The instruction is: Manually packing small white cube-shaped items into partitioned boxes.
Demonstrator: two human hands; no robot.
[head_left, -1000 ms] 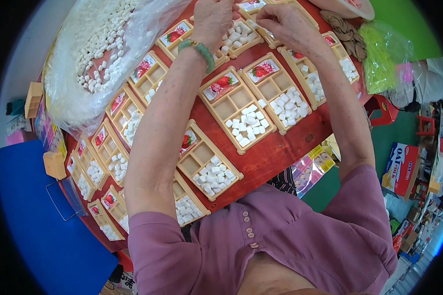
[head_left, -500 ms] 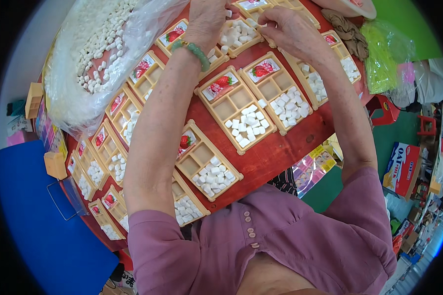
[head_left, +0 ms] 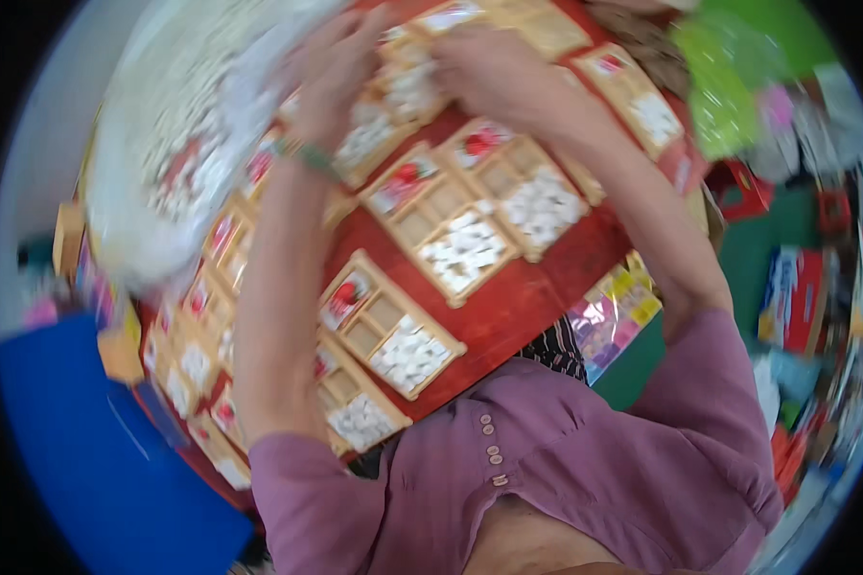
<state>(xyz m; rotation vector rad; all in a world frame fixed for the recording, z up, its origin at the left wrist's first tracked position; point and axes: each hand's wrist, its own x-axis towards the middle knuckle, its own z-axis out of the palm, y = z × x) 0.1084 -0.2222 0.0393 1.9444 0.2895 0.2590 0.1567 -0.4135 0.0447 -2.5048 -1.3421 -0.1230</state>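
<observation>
Motion smears both hands at the far part of the red table. My left hand [head_left: 331,72], with a green bangle at the wrist, is beside the edge of a large clear plastic bag [head_left: 129,225]. In that bag lie many small white marshmallow-like pieces [head_left: 187,115]. My right hand [head_left: 484,77] is over the far trays, next to a heap of white pieces [head_left: 414,91]. Fingers of both hands are too blurred to show a grip. Nearer to me stands a beige compartment tray [head_left: 441,201] with a strawberry-picture card and white pieces in its near section.
Similar filled trays [head_left: 382,311] stand in rows along the red table [head_left: 508,307]. A brown cloth [head_left: 642,43] and a yellow-green plastic bag [head_left: 724,86] are at the far right. Left of the table is a blue surface [head_left: 96,450]. Boxes [head_left: 793,297] stand on the right.
Both hands have moved left, the left one toward the plastic bag, the right one away from the far-right trays. The whole view has shifted a little and blurred.
</observation>
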